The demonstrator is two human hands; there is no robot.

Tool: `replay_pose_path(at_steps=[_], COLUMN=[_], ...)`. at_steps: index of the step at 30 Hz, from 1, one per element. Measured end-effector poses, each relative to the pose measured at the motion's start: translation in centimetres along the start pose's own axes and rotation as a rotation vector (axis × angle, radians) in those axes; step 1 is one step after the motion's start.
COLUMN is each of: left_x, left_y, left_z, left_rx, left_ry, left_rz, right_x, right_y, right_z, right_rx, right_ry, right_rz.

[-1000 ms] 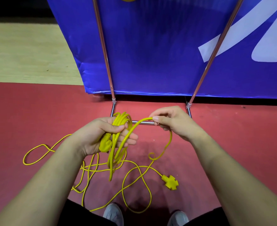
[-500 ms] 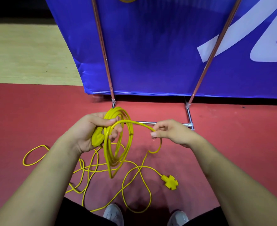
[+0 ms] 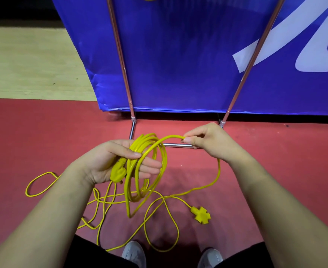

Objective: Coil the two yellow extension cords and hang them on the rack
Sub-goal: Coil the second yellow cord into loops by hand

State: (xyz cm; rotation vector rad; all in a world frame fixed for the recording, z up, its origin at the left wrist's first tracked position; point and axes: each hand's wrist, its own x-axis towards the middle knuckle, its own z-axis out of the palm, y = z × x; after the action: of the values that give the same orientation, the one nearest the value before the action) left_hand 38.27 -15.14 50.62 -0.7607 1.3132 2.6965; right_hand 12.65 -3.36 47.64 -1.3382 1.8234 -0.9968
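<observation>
L hand [image 3: 109,161] grips the coil [image 3: 142,139] w/ thumb over its loops, R hand [image 3: 207,142] pinches the free strand [image 3: 170,136] just right of it, slack dropping near & right to the cross-shaped socket [image 3: 201,216] on the red floor [image 3: 43,142], so next loop likely swings left into L hand.

Two bare arms reach forward side by side, the left forearm [image 3: 43,219] and the right forearm [image 3: 275,200]. The left hand [image 3: 109,163] lies palm up, thumb pressed across and fingers curled under gathered loops of a thin yellow extension cord [image 3: 140,141]. The right hand [image 3: 211,141] sits beyond it to the right, palm down, thumb and forefinger pinching one strand of that cord.
</observation>
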Motion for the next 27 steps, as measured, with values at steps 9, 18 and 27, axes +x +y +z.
replay_pose_path(at_steps=[9, 18, 27], left_x=[1.6, 1.7, 1.2], left_y=[-1.3, -1.2, -0.5], left_z=[1.0, 0.4, 0.2], left_rx=[0.125, 0.116, 0.052], left_ry=[0.091, 0.081, 0.167], left_rz=[-0.060, 0.093, 0.066], right_x=[-0.8, -0.7, -0.3], right_y=[-3.9, -2.1, 2.6], right_z=[3.4, 3.1, 1.3], right_rx=[-0.166, -0.235, 0.103], right_ry=[-0.179, -0.221, -0.019], right_rz=[-0.162, -0.125, 0.106])
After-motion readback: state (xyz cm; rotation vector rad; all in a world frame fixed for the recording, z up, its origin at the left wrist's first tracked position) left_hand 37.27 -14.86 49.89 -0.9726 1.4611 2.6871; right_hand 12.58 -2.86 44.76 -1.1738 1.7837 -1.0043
